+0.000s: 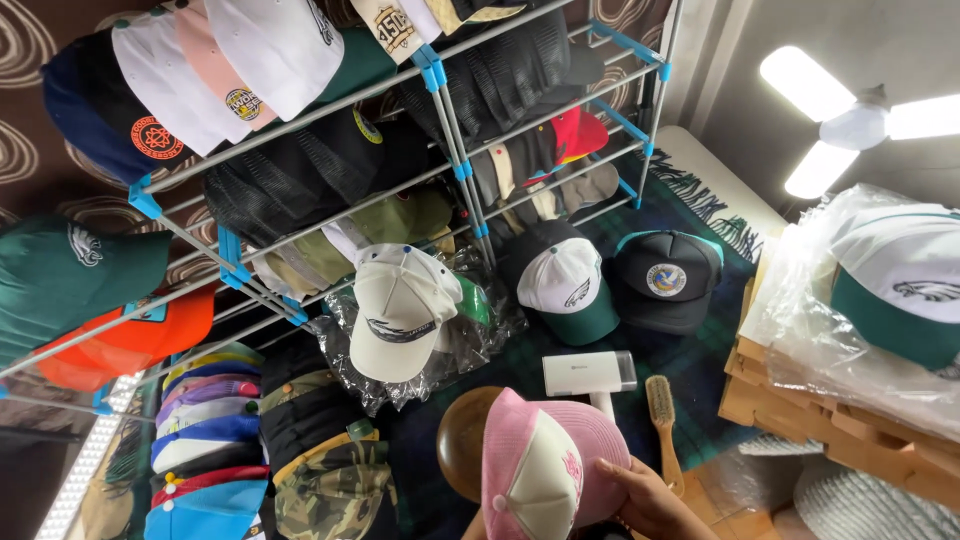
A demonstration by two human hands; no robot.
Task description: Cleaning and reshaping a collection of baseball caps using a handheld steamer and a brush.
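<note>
At the bottom centre of the frame my right hand (pixel 648 500) holds the pink and cream cap (pixel 545 465), fingers (pixel 615 470) pressed against its pink mesh side; my left hand is out of view. Just behind the cap sit a round wooden form (pixel 462 435), a white lint brush (pixel 590 373) and a wooden-handled brush (pixel 662 425) on the dark plaid cloth (pixel 700 375). A cream cap on clear plastic (pixel 400 310) lies above, before the cap rack (pixel 450 130).

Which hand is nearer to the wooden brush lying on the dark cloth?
The right hand. It grips the pink and white cap just below the wooden brush, not touching it. The left hand is barely in view, under the cap, farther off.
</note>
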